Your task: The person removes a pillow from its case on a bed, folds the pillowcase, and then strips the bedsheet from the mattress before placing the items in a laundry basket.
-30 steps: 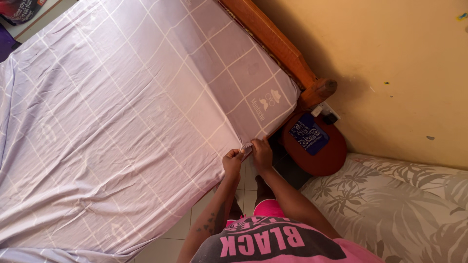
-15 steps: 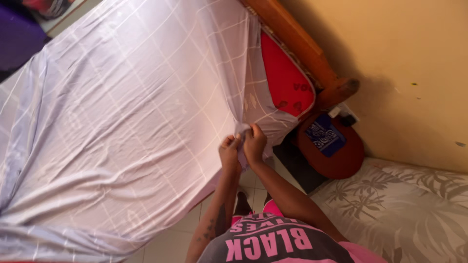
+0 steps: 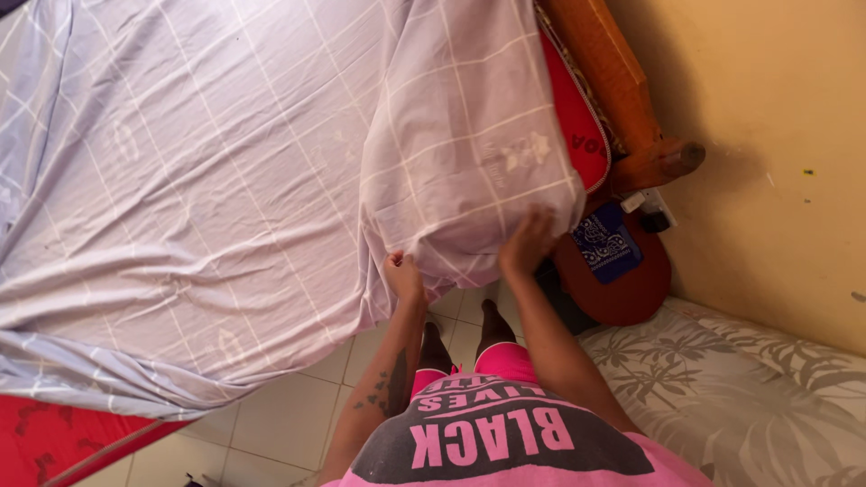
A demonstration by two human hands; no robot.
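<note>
Sheet [image 3: 225, 162] covers the bed, its corner lifted off the red mattress [image 3: 577, 117]. Left hand [image 3: 403, 275] is closed on the sheet's edge; right hand [image 3: 528, 242] lies open against the lifted fold. Beside the mattress: wooden bedpost [image 3: 663, 162], round stool [image 3: 631, 280], blue cloth [image 3: 609, 242].

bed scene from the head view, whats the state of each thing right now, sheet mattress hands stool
sheet: lilac, grid-patterned, creased, corner bunched and pulled off the mattress
mattress: red, corner uncovered by the headboard
left hand: closed, gripping the sheet's edge
right hand: open, fingers spread under the lifted sheet corner
round wooden stool: upright, a blue patterned cloth lying flat on it
</note>
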